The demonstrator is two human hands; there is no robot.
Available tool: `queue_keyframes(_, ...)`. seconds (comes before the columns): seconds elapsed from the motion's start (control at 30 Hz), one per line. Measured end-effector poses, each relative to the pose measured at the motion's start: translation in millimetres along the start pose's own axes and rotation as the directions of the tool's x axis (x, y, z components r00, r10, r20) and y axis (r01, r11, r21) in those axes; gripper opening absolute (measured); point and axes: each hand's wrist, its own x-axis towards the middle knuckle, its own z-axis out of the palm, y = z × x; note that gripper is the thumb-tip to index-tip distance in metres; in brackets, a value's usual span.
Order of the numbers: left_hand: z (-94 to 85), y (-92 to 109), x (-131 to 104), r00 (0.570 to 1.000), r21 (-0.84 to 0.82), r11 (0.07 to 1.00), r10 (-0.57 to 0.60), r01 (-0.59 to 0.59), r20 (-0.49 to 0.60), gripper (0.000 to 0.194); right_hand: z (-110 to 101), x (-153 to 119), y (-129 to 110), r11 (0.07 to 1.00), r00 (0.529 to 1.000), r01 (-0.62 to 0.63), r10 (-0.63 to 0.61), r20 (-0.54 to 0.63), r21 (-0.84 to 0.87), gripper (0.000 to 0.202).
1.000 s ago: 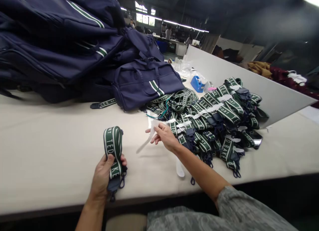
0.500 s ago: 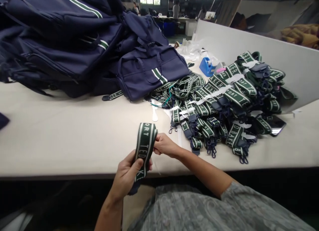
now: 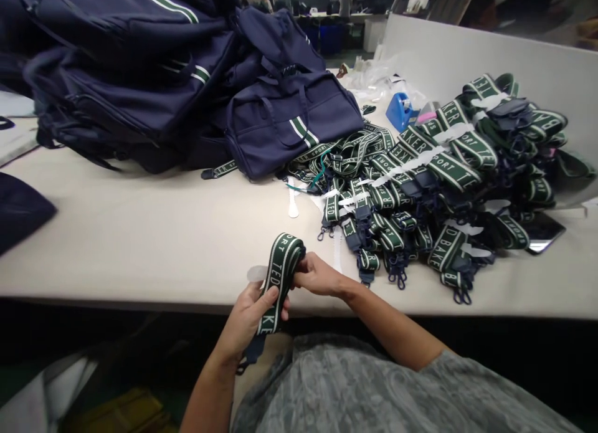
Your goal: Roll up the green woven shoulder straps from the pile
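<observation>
A folded dark green shoulder strap [image 3: 279, 265] with white lettering and edge lines is held above the near table edge. My left hand [image 3: 252, 311] is closed around its lower part, thumb across the front. A navy end piece with a dark hook hangs below that hand. My right hand [image 3: 318, 276] is closed at the strap's upper right side, its fingertips partly hidden by the layers. A whitish strip [image 3: 256, 273] shows behind the strap, just above my left fingers. To the right lies a heap of similar straps [image 3: 387, 199], many wrapped with white bands.
Navy bags [image 3: 294, 124] with green and white stripes are piled at the back left. A blue tape dispenser [image 3: 400, 112] stands behind the straps, before a pale partition [image 3: 467, 53]. A phone [image 3: 544, 235] lies at the right. Dark fabric [image 3: 23, 210] lies on the left.
The folded strap has tilted and shifted slightly right, its layers showing more from the side. The whitish strip has come into sight behind it. The camera view has shifted a little left and down.
</observation>
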Motion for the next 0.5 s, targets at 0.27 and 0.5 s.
queue_keyframes(0.27, 16.4, -5.1, -9.6, 0.927, 0.326, 0.921, 0.295, -0.212, -0.230, 0.046, 10.2, -12.9, 0.5, 0.999, 0.995, 0.021, -0.023, 0.097, 0.031, 0.032)
queue_keyframes(0.5, 12.1, -26.7, -6.9, 0.900, 0.246, 0.940, 0.307, -0.237, -0.310, 0.044, 14.6, -19.4, 22.1, 0.976, 0.994, -0.092, 0.080, -0.068, -0.195, 0.036)
